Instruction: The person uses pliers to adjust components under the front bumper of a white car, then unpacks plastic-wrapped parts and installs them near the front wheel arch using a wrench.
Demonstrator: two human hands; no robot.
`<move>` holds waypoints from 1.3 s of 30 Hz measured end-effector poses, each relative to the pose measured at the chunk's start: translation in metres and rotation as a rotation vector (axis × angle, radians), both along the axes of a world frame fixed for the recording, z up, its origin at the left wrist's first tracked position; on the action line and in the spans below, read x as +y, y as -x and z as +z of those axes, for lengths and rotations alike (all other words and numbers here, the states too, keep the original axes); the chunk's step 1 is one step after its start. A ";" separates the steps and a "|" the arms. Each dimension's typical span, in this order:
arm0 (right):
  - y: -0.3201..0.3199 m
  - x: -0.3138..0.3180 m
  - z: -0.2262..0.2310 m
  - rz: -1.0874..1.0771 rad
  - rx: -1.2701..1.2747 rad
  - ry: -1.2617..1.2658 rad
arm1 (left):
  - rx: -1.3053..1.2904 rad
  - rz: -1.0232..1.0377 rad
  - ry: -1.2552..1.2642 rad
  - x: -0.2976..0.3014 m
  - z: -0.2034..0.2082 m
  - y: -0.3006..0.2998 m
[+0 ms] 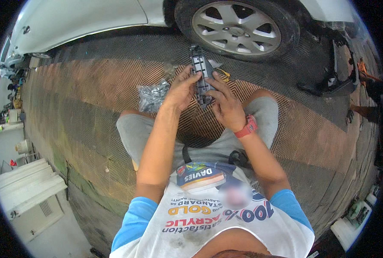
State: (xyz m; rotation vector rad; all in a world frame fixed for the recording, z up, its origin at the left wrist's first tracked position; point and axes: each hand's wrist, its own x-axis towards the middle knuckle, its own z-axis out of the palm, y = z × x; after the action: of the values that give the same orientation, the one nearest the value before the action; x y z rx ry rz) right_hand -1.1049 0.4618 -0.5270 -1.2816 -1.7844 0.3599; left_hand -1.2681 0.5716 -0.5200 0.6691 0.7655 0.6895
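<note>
A long, dark grey plastic part (201,100) with ribs and pale rectangular patches is held upright in front of me, its length pointing away toward the car wheel. My left hand (183,89) grips its left edge, with the thumb laid against its face. On the other side my right hand (228,105) holds the right edge, fingers bent over it; a red watch (247,126) is on that wrist. Close by my left hand, a clear plastic bag (151,96) of small grey pieces lies on the floor. Something yellow (224,75) lies just beyond my right fingers, partly hidden.
A white car (88,19) stands ahead, its wheel (236,29) just past the part. Black trim pieces (329,86) lie at the right, near another person's foot (350,116). The floor matting (84,99) is ribbed. At the left stands a white cabinet (32,189).
</note>
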 end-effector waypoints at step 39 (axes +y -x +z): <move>-0.167 0.070 -0.014 -0.471 1.478 -0.254 | 1.412 0.645 -0.923 -0.030 -0.017 0.196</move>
State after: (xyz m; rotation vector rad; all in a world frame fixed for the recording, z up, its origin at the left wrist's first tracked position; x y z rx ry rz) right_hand -0.9382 0.5314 -0.5408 -0.7715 -0.2532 0.5629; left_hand -1.4640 0.5412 -0.5371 1.8670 2.0545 1.1472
